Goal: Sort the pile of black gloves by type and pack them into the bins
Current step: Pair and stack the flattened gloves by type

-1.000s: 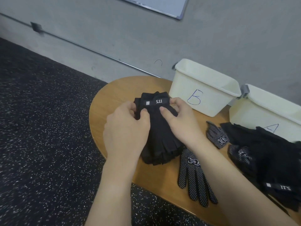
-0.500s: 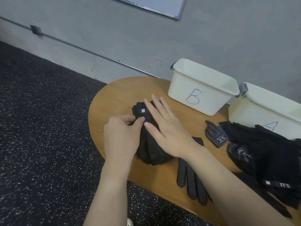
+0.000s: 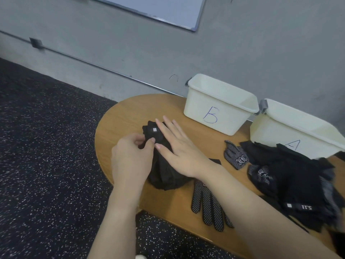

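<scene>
Stack of plain black gloves (image 3: pixel 164 171) now lies flat on the table (image 3: pixel 123 116); a second ago I had it lifted between both hands with the white-lettered cuff band facing me, and since then I have laid it down and spread my right hand over it. To my mind that means this type is gathered and squared up, ready to go into a bin, though nothing is packed yet as far as I can see.

My right hand (image 3: pixel 179 146) lies open, fingers straight and together, pressing on top of the stack, fingertips reaching past the small white tag near the far end. My left hand (image 3: pixel 130 161) is curled at the stack's left edge, thumb and forefinger pinching the cloth just beside my right thumb.

Bin B (image 3: pixel 218 105) stands just beyond the stack, bin A (image 3: pixel 298 131) further right. One dotted glove (image 3: pixel 209 202) lies by my right wrist, and the unsorted pile (image 3: pixel 291 176) sits in front of bin A.
</scene>
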Available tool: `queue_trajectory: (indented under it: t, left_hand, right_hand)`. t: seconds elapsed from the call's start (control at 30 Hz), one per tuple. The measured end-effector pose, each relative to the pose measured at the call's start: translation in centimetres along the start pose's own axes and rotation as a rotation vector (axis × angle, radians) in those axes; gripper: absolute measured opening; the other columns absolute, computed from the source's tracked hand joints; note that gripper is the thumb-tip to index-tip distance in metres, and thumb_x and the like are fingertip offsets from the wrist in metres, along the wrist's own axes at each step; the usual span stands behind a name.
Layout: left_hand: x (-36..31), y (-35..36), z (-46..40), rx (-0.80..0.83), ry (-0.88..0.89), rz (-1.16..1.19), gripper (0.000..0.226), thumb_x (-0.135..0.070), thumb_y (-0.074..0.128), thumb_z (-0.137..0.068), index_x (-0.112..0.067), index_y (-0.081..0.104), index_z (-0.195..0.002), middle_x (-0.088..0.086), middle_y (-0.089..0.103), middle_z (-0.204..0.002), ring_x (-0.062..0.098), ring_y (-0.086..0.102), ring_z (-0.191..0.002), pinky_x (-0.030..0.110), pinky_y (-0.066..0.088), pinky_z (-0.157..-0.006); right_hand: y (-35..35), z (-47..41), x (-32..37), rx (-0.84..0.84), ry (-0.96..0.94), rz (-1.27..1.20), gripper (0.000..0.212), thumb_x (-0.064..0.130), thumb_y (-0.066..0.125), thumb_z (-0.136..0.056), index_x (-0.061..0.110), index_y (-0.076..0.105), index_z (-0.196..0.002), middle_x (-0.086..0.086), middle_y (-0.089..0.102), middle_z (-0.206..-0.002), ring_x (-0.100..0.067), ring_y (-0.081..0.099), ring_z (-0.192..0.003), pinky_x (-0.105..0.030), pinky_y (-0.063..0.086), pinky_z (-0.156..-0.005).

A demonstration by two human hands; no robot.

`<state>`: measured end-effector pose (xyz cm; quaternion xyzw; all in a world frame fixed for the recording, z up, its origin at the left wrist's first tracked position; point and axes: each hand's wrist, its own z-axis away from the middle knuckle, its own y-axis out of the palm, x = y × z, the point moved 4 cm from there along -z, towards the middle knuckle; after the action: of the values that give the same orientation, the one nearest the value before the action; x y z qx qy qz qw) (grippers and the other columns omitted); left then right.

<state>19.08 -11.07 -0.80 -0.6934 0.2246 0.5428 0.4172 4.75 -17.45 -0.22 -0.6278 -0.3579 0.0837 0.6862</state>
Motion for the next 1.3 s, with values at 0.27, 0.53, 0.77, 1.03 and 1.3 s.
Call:
queue_trajectory:
  t: [0.27, 0.53, 0.77, 1.03, 1.3]
  left_hand:
    - [-3.5, -1.1, 2.7, -0.044, 0.112, -0.075, 0.036, -0.039, 0.068, -0.094, -0.024, 0.063, -0.127, -0.006, 0.067, -0.114, 0.018, 0.067, -0.099, 0.050, 0.057, -0.088]
    - [-8.0, 0.4, 8.3, -0.207, 0.373, -0.359, 0.052, -0.030, 0.065, -0.095, -0.013, 0.052, -0.142, 0.017, 0.041, -0.155, 0.035, 0.035, -0.143, 0.056, 0.022, -0.119]
    - [-8.8, 9.5, 13.9, 0.322, 0.618, -0.361, 0.050, -0.033, 0.050, -0.104, -0.027, 0.043, -0.153, -0.005, 0.027, -0.166, 0.016, 0.029, -0.149, 0.033, 0.028, -0.121]
    - [-1.7, 15.8, 14.0, 0.634, 0.551, -0.733, 0.060, -0.047, 0.025, -0.110, -0.028, 0.009, -0.165, -0.001, -0.007, -0.173, 0.018, -0.009, -0.159, 0.035, -0.005, -0.128]
    - [-1.8, 17.7, 13.5, 0.628, 0.589, -0.754, 0.061, -0.050, 0.023, -0.110, -0.030, 0.005, -0.164, -0.003, -0.006, -0.173, 0.016, -0.009, -0.159, 0.036, -0.005, -0.129]
  right_hand:
    - [-5.7, 4.4, -0.9, -0.106, 0.028, -0.025, 0.072, 0.058, 0.041, -0.104, 0.046, 0.000, -0.161, 0.022, -0.013, -0.169, 0.001, -0.013, -0.154, -0.031, 0.001, -0.125]
    - [-9.1, 13.9, -9.7, -0.200, 0.256, 0.024, 0.061, 0.042, 0.049, -0.106, 0.036, 0.023, -0.161, 0.014, 0.009, -0.170, -0.001, 0.010, -0.154, -0.027, 0.011, -0.127]
    - [-8.7, 18.5, -14.5, -0.219, 0.393, 0.065, 0.055, 0.033, 0.053, -0.104, 0.031, 0.037, -0.156, 0.005, 0.021, -0.168, -0.015, 0.018, -0.155, -0.035, 0.018, -0.127]
    - [-6.9, 19.4, -17.9, -0.209, 0.446, 0.086, 0.053, 0.031, 0.054, -0.103, 0.027, 0.041, -0.154, 0.006, 0.028, -0.165, -0.013, 0.023, -0.153, -0.033, 0.023, -0.124]
    - [-5.5, 16.0, -19.2, -0.234, 0.394, 0.096, 0.053, 0.033, 0.057, -0.102, 0.020, 0.044, -0.152, 0.007, 0.040, -0.158, -0.010, 0.033, -0.146, -0.028, 0.028, -0.122]
